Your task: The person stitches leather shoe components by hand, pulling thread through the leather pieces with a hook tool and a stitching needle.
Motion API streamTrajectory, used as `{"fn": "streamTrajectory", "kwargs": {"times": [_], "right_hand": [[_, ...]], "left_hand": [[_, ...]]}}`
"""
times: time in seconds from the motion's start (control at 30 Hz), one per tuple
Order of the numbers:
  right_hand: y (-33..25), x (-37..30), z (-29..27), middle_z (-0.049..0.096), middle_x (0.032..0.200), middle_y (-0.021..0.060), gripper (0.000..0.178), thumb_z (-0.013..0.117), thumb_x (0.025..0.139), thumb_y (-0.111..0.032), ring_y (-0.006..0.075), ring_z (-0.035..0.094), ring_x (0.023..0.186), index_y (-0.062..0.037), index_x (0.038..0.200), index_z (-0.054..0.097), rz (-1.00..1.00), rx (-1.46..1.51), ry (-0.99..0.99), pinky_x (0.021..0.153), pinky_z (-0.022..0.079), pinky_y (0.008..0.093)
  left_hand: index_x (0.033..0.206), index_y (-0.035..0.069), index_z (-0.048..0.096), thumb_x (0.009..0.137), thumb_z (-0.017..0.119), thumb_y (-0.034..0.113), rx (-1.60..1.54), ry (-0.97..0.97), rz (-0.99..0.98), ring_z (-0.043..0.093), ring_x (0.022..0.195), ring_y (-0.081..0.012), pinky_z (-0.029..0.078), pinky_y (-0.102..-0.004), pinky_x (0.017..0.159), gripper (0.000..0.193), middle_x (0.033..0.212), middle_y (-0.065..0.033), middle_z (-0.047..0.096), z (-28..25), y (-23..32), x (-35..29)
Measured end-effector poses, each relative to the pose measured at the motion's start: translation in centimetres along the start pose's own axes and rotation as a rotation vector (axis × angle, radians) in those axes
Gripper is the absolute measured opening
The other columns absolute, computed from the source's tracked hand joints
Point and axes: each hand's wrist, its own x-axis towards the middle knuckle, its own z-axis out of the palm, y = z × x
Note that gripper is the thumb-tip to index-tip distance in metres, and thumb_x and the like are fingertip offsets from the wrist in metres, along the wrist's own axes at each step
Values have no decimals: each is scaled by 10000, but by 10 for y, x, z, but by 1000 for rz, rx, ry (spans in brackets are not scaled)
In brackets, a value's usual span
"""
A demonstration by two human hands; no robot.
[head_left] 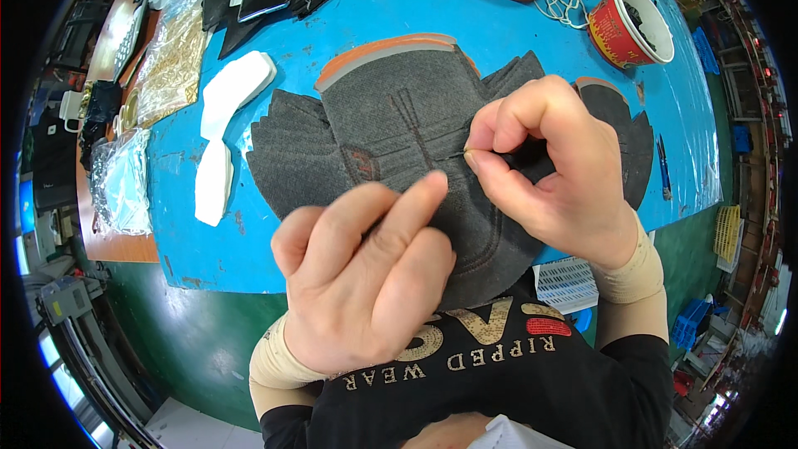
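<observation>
Across the middle of the view spreads a blue worktable (515, 25), its surface scuffed and edged by a green floor below. Dark electronic boards and clear plastic bags crowd its far left end, and three red paper bowls (632, 25) stand along the far edge, apparently serving as holders for small parts. Two white foam pieces (233, 87) lie left of centre, well apart from the hands.

Stacks of dark grey knitted shoe uppers (291, 154) fan out on the table, some with an orange lining showing at the edge; fanned so, each likely lifts off singly. One grey upper (399, 116) is raised toward the person's chest, probably to bring its stitched centre seam close to the eyes.

A left hand (366, 274) grips this upper from below, fingers curled behind the fabric and the forefinger stretched over it, seemingly keeping the cloth taut. A right hand (553, 166) pinches forefinger and thumb together on a thin thread or needle at the seam; which one is too fine to tell. Beige sleeves cover both wrists. Crates and shelving line the right rim of the room.
</observation>
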Motion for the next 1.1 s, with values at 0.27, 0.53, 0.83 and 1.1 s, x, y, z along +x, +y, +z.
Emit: {"fn": "streamTrajectory", "kwargs": {"times": [0.27,0.53,0.83,1.1], "right_hand": [[1,-3,-5,625,839,81,244,673,770,96,131,644,767,-14,913,510,26,-40,30,650,505,235],[-3,-24,-8,624,969,96,317,631,671,83,278,574,877,-41,955,696,-158,-370,51,759,476,350],[-13,-24,-1,613,994,78,332,650,662,-34,272,557,896,-38,991,689,-191,-553,35,739,471,351],[3,-27,-1,636,1033,91,283,611,730,-53,240,583,956,-44,1011,642,-169,-406,154,763,469,341]], "left_hand": [[885,73,560,650,704,48,104,-81,40,574,870,-231,358,-359,809,277,1120,-90,671,3,1,12],[859,102,583,671,602,156,190,-51,106,570,911,-170,364,-298,783,197,1086,-81,668,10,-3,10],[921,100,571,749,569,155,273,-78,118,544,923,-165,365,-332,870,181,1071,-53,656,10,2,11],[927,83,562,726,610,85,266,-118,136,560,932,-174,360,-371,915,206,1116,-38,641,8,-1,12]]}}
